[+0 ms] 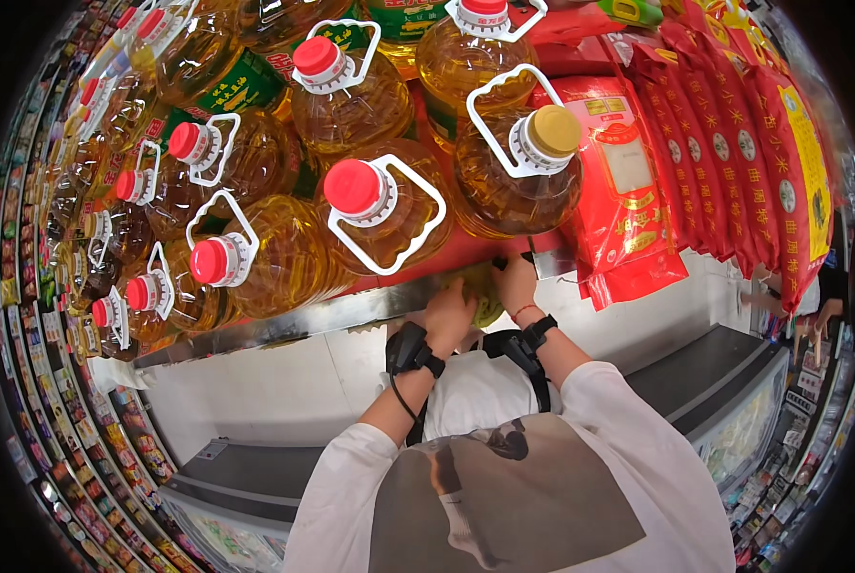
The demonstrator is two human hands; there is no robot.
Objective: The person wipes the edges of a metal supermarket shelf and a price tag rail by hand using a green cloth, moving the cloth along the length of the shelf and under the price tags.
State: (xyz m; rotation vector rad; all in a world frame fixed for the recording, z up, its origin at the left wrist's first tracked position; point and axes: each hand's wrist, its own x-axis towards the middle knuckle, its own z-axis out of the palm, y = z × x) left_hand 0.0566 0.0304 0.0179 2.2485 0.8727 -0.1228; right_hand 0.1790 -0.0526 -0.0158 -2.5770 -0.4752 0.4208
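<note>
A crumpled yellow-green cloth (486, 292) is bunched between my hands, below the front metal edge of the display stand (359, 309). My left hand (449, 316) grips the cloth from its left side, the fingertips partly hidden in its folds. On the cloth's right side is my right hand (517, 285), close against it, with a red string at the wrist. The right fingers are mostly hidden, and a small dark thing I cannot identify shows by them. Just above my hands stand a red-capped oil bottle (391, 208) and a gold-capped oil bottle (519, 183).
Several more oil bottles (277, 251) with white handles crowd the stand to the left. A red packaged bag (624, 193) overhangs its edge, beside a row of red bags (735, 143). Behind me are dark-topped freezer cabinets (706, 376); packed shelves (76, 430) line the left.
</note>
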